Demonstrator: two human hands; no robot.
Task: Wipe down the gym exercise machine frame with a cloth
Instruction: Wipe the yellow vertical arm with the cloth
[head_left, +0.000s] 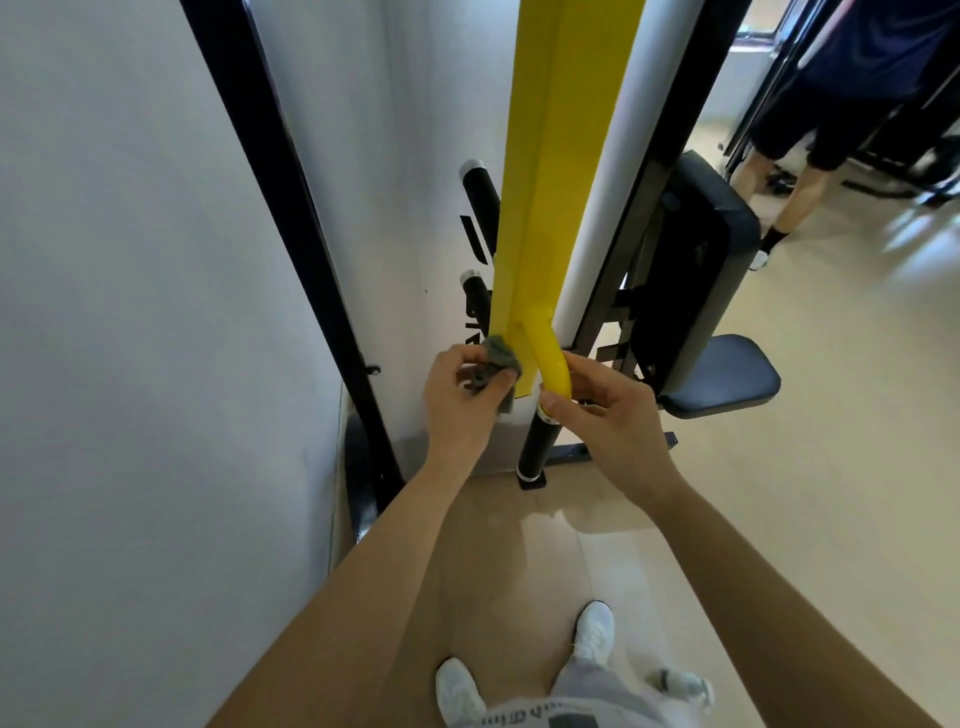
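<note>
Cloth (497, 353) sits bunched in my left hand (460, 405), fingers and thumb curled round it, pressed to the left edge of the yellow frame (545, 208) near its lower end. My right hand (605, 415) wraps the curved yellow tube (551, 364) that branches off the frame, thumb on its tip, just above the black grip (537, 441). I judge the cloth light, soft and limp: it will fold and slip unless wadded in the palm, so I would hold it by the bunch and press with the fingers. The frame looks like stiff painted steel, smooth and probably slippery. The tube gives a steadying hold while the left hand wipes along the edges.
</note>
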